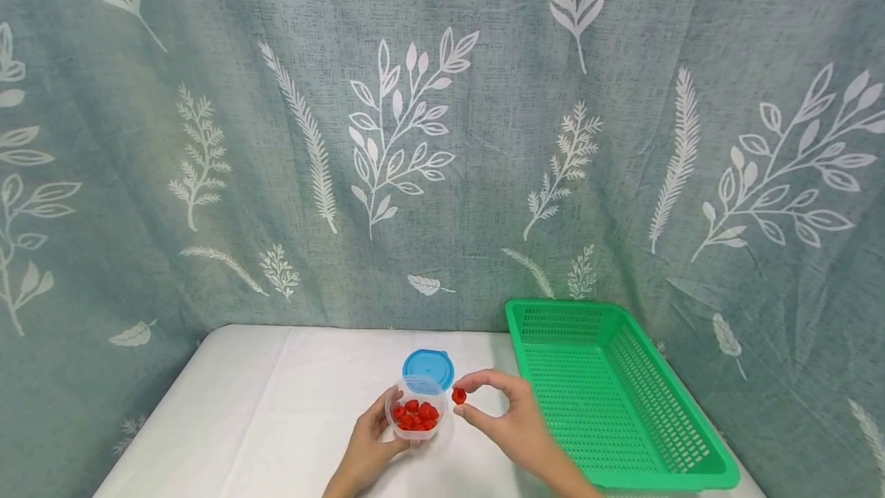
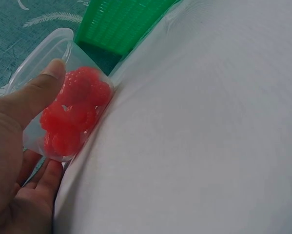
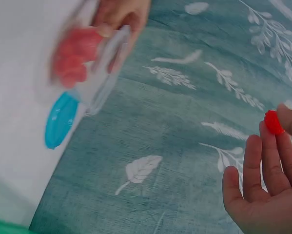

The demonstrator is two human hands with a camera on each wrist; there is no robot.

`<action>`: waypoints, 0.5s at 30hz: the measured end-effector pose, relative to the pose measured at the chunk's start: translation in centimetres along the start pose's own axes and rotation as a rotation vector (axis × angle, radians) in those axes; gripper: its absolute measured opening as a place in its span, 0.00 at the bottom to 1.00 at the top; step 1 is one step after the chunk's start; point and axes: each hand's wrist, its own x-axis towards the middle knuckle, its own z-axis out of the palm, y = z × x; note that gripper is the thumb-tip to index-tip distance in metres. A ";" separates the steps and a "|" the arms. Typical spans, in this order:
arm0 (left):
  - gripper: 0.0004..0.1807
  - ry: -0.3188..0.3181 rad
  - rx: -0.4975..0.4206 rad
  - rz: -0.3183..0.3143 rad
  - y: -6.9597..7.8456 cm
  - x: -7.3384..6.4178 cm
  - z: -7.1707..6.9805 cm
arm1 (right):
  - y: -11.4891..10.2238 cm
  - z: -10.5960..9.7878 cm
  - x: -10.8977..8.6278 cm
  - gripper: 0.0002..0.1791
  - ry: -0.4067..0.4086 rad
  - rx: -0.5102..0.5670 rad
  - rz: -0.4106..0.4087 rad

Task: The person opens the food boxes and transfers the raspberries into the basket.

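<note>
My left hand (image 1: 372, 444) grips a clear plastic tub (image 1: 442, 415) by its side, thumb in front and fingers behind. Several red raspberries (image 1: 415, 415) lie inside the tub; through its wall they show as a red heap (image 2: 77, 114) in the left wrist view. Between thumb and fingertip, my right hand (image 1: 508, 415) pinches a single raspberry (image 1: 459, 396) just to the right of the tub's rim. The same raspberry (image 3: 273, 122) appears at the fingertips in the right wrist view, the other fingers spread. Behind the tub, a blue lid (image 1: 429, 366) lies on the table.
A green plastic basket (image 1: 594, 406) with perforated walls stands at the right of the table, close to my right hand. White cloth covers the table (image 1: 290, 398). A grey-green curtain (image 1: 456, 175) with white leaf prints hangs behind the table's back edge.
</note>
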 end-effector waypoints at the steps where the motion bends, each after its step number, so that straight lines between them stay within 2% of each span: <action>1: 0.53 -0.001 -0.001 -0.002 0.0 0.0 0.0 | 0.1 -0.3 -0.2 0.14 -0.020 -0.003 0.003; 7: 0.52 -0.009 -0.009 0.003 0.1 -0.3 0.0 | -0.2 -2.3 -0.9 0.13 -0.130 0.015 0.020; 15: 0.52 -0.005 -0.014 0.008 0.3 -0.2 0.0 | -0.5 -5.1 -0.1 0.13 -0.138 0.029 0.033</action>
